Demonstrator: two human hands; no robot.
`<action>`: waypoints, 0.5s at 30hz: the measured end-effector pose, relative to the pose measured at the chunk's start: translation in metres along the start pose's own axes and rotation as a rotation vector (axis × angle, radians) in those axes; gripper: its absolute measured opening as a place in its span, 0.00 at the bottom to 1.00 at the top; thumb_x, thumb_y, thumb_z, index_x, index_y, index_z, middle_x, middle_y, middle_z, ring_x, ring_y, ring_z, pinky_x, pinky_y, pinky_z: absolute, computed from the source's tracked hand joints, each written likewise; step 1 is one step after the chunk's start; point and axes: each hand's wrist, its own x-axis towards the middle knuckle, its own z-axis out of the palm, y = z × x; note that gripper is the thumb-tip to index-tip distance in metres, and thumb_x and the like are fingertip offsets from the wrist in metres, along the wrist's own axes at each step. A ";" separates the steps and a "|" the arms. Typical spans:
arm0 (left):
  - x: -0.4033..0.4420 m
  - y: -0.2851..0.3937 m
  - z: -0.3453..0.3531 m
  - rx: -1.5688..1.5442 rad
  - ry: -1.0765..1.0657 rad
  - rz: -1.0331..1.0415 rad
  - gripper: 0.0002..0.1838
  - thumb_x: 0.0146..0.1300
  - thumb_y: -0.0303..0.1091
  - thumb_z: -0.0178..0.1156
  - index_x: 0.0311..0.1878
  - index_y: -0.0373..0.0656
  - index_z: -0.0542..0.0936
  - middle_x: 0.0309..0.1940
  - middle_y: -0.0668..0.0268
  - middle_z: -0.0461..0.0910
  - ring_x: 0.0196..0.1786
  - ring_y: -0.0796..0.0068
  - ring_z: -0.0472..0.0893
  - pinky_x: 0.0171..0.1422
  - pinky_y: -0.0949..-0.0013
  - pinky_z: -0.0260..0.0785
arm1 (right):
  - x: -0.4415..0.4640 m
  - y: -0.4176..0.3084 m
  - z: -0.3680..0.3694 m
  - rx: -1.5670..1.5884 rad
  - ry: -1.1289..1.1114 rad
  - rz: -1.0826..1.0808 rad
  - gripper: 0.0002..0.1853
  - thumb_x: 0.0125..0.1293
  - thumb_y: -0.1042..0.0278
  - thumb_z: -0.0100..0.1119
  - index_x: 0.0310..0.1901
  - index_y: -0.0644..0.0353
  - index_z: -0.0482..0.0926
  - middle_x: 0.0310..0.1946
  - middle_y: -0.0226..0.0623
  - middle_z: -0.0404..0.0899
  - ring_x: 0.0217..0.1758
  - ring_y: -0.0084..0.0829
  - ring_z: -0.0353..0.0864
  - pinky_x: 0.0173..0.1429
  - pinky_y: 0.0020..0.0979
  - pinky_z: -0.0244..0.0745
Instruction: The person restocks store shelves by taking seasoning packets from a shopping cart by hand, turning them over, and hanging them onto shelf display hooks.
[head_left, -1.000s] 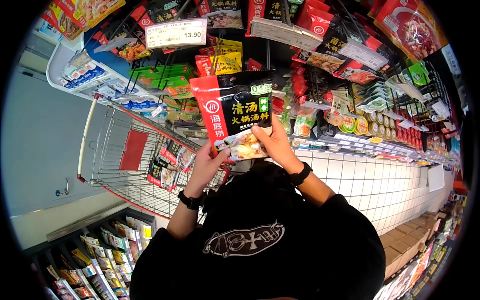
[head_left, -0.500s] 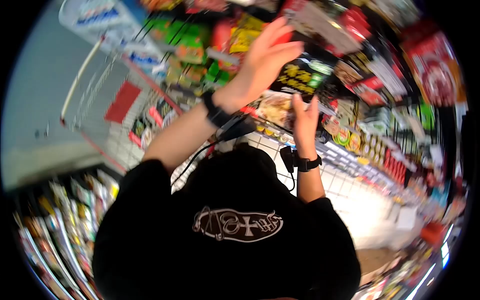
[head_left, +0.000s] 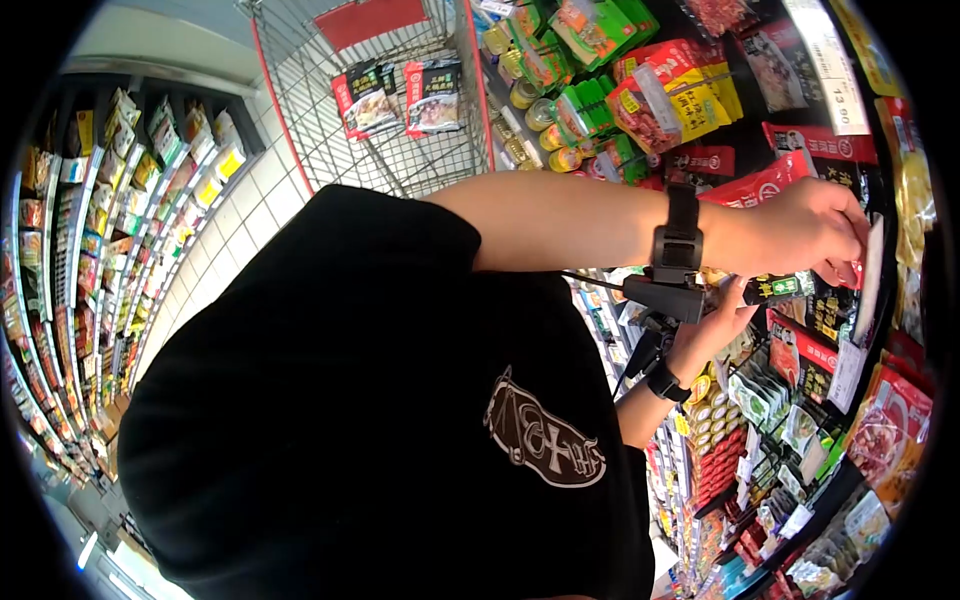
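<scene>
Head view: two bare hands at a packed hanging display, right side of the frame. Left hand [head_left: 815, 222] reaches across from the upper centre, fingers curled inward beside a white tag strip [head_left: 872, 265]. A red edge shows at the fingertips; cannot tell whether they pinch it or only touch.

Right hand [head_left: 712, 330] sits lower, below the left forearm, fingers raised beside a black packet [head_left: 780, 290] with a green label. Packet lies right of centre, between the hands, partly hidden; grip and hook contact both unclear.

Step in hand, as I judge it: two-handed handling of a packet at the rack. From this position, careful handling calls for lining the packet up with its hanger and keeping the fingers clear of the strip.

Around them: yellow packets [head_left: 708, 98] above the left wrist, green packets [head_left: 600, 30] at upper centre. Dark device [head_left: 664, 297] hangs by the left wrist; black band [head_left: 667, 382] on the right. Wire cart [head_left: 395, 175], upper left of centre, holds two black-and-red packets [head_left: 433, 97] lying side by side, well apart from both hands.
</scene>
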 end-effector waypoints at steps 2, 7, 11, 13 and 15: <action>0.000 -0.002 0.000 0.148 0.023 0.034 0.12 0.61 0.27 0.58 0.46 0.32 0.74 0.39 0.58 0.81 0.40 0.67 0.83 0.46 0.66 0.78 | -0.003 -0.001 0.004 0.010 -0.010 -0.001 0.22 0.68 0.66 0.58 0.60 0.62 0.65 0.52 0.37 0.76 0.49 0.26 0.77 0.51 0.30 0.74; 0.004 -0.010 -0.011 1.013 0.003 0.621 0.12 0.57 0.34 0.62 0.42 0.38 0.77 0.32 0.61 0.81 0.37 0.64 0.82 0.43 0.61 0.75 | -0.003 0.000 0.011 -0.012 -0.039 -0.036 0.16 0.69 0.64 0.56 0.54 0.62 0.70 0.47 0.36 0.77 0.48 0.27 0.77 0.51 0.31 0.73; 0.013 -0.017 -0.019 1.279 -0.036 0.811 0.18 0.53 0.47 0.66 0.39 0.44 0.80 0.29 0.63 0.78 0.38 0.59 0.77 0.44 0.57 0.67 | 0.001 -0.004 0.010 -0.044 -0.026 -0.102 0.16 0.69 0.64 0.57 0.53 0.63 0.70 0.44 0.36 0.78 0.43 0.25 0.79 0.42 0.28 0.75; 0.019 -0.011 -0.014 1.323 -0.018 0.895 0.19 0.49 0.55 0.68 0.33 0.50 0.85 0.27 0.66 0.76 0.37 0.63 0.76 0.45 0.62 0.61 | 0.006 -0.009 0.005 -0.051 -0.083 -0.070 0.16 0.68 0.65 0.57 0.53 0.62 0.70 0.39 0.34 0.79 0.35 0.22 0.79 0.29 0.23 0.73; 0.024 0.004 -0.012 1.478 -0.049 0.900 0.18 0.47 0.58 0.69 0.28 0.53 0.86 0.22 0.72 0.74 0.34 0.69 0.75 0.42 0.62 0.59 | 0.002 -0.011 0.010 -0.048 0.011 -0.033 0.12 0.67 0.64 0.60 0.47 0.58 0.71 0.35 0.29 0.78 0.29 0.19 0.76 0.24 0.21 0.68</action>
